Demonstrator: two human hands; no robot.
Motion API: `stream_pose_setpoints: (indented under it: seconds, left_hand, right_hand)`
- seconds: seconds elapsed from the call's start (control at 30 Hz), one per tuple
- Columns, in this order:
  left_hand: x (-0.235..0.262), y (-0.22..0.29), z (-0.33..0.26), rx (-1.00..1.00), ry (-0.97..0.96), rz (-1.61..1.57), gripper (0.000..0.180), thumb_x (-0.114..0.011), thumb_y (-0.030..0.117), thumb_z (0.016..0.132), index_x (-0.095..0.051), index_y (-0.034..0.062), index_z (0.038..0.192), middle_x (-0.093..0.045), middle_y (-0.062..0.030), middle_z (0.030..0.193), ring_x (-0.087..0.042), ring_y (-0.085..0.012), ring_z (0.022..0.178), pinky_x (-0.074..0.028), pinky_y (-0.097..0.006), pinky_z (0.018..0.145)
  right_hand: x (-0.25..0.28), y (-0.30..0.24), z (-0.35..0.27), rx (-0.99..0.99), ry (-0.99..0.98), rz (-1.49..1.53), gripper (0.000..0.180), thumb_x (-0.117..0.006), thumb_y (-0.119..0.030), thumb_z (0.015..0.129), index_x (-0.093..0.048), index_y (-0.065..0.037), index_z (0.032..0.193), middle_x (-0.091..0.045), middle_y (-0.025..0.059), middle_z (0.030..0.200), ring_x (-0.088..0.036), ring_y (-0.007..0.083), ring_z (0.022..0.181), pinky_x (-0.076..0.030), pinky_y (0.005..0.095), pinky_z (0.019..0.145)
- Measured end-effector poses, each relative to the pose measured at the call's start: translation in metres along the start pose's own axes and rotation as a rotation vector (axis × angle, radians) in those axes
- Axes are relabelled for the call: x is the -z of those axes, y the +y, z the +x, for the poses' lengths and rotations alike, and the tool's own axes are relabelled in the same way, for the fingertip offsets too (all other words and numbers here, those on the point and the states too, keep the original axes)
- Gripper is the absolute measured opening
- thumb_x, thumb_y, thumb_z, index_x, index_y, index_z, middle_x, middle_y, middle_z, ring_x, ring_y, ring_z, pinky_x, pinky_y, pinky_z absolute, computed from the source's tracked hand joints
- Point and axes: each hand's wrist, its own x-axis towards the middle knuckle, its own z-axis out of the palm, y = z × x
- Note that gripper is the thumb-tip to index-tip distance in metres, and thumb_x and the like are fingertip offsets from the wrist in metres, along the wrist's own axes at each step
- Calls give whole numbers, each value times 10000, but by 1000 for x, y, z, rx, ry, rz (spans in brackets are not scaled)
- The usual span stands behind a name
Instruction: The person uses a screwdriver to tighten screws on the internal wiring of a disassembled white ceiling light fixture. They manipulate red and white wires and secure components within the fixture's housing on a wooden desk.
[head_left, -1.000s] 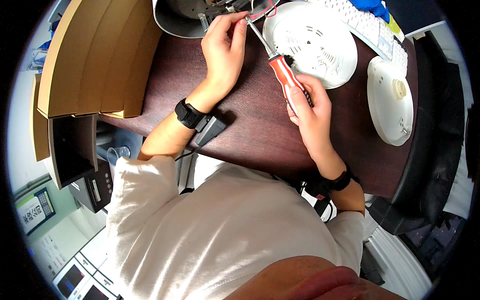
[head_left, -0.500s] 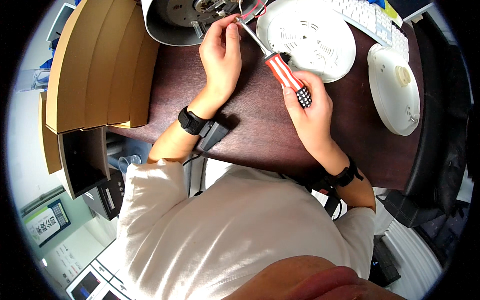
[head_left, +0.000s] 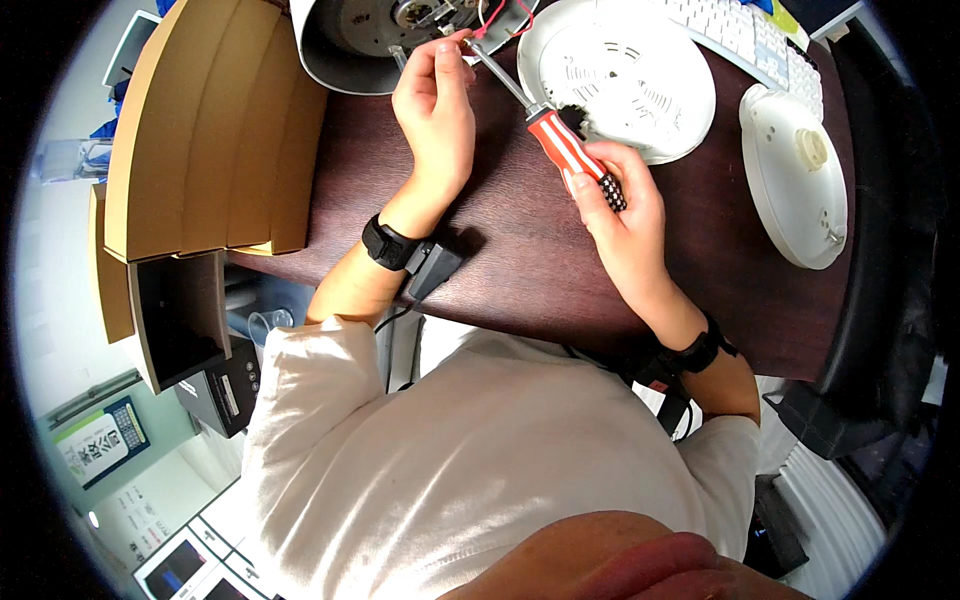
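My right hand (head_left: 630,215) is wrapped round the handle of a screwdriver (head_left: 562,145), red and white striped with a black, white-spotted end. Its metal shaft slants up and left to the fingertips of my left hand (head_left: 437,120). Thumb and forefinger are pinched there at the tip, on something too small to make out. Just beyond them lies an opened round appliance housing (head_left: 345,50), grey outside, with metal parts inside. Red wires (head_left: 497,30) come out beside my left fingers. To the right rests a round white slotted cover (head_left: 640,75).
An oval-looking white cover (head_left: 795,195) with a cream knob-like part lies at the right. Behind it is a white keyboard (head_left: 735,40). Brown cardboard boxes (head_left: 215,130) line the left side of the dark wooden table (head_left: 520,265). A small grey device (head_left: 433,270) is by my left wrist.
The screwdriver handle has turned a little in my right hand, its stripes and spotted end showing differently. My left fingers have shifted slightly. The whole view has moved a bit.
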Motion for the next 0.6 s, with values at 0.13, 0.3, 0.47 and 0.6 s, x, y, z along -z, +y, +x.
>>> stream_pose_setpoints:
  seconds: [0.13,0.3,0.47,0.6]
  left_hand:
    - [1,-3,3,66,-14,-168,256,-488,194,972,-626,-19,1003,-529,23,707,-445,-35,660,-365,-175,606]
    - [0,2,7,216,12,-317,240,-507,177,958,-643,-20,942,-526,24,699,-448,-52,645,-370,-185,611]
    - [4,3,13,332,-54,-369,230,-509,179,952,-633,-13,916,-552,1,732,-475,-81,665,-392,-221,633]
    - [12,4,21,402,-142,-364,197,-509,173,944,-598,-1,923,-584,-32,799,-519,-118,705,-429,-269,683]
  right_hand:
    - [-1,2,0,134,0,-105,231,-621,-42,855,-531,21,1058,-636,87,912,-595,110,798,-480,242,712]
    - [-1,3,2,187,41,-172,277,-687,-54,788,-551,5,1021,-640,121,865,-633,188,767,-498,297,707]
    - [-1,2,2,230,60,-200,286,-695,-51,773,-552,-3,1016,-630,125,851,-633,214,749,-499,315,689]
    - [-1,0,2,237,65,-219,292,-701,-45,764,-552,-6,1013,-622,128,845,-630,226,739,-498,325,680]
